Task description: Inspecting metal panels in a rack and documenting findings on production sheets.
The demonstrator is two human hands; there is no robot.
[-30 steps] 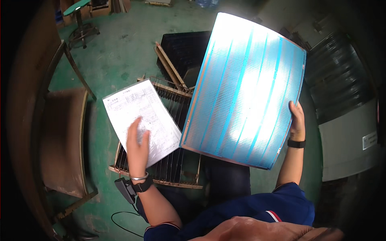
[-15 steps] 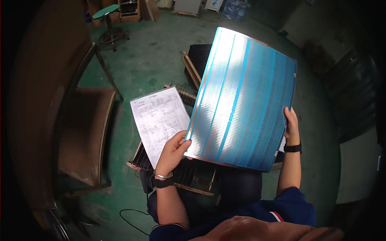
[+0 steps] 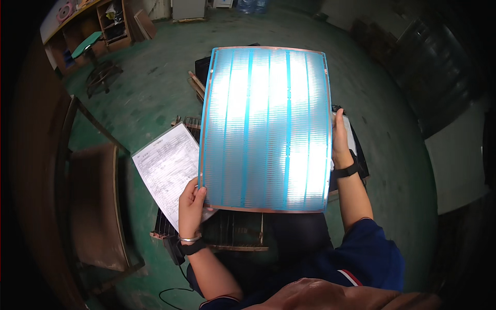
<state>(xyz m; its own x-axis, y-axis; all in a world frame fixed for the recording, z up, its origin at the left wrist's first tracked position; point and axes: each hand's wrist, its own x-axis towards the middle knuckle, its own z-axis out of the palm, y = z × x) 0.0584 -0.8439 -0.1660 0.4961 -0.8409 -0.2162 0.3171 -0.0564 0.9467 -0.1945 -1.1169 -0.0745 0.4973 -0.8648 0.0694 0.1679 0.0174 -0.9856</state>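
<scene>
A large rectangular circuit-board panel [image 3: 258, 129], blue with copper edges and rows of fine lines, is held up before me, glaring with reflected light. My left hand [image 3: 191, 204] grips its lower left corner, thumb on the front edge and the other fingers partly hidden behind. At the right edge my right hand [image 3: 340, 139] bears against the panel with the thumb pointing up; its remaining fingers are hidden behind the board. A printed sheet [image 3: 168, 165] in a clear sleeve lies beyond my left hand, partly covered by the panel.
Slotted racks [image 3: 240, 230] with wooden edges sit below the panel, near my knees. To the left stands a brown board-like chair [image 3: 95, 206]. A green-topped stool [image 3: 88, 45] and wooden shelves [image 3: 113, 20] are farther off. A black cable [image 3: 170, 292] hangs at the lower left.
The panel has turned from a slant to nearly upright and shifted left in view, both hands moving with it. More reflected light covers its face. The view has swung somewhat to the right.
</scene>
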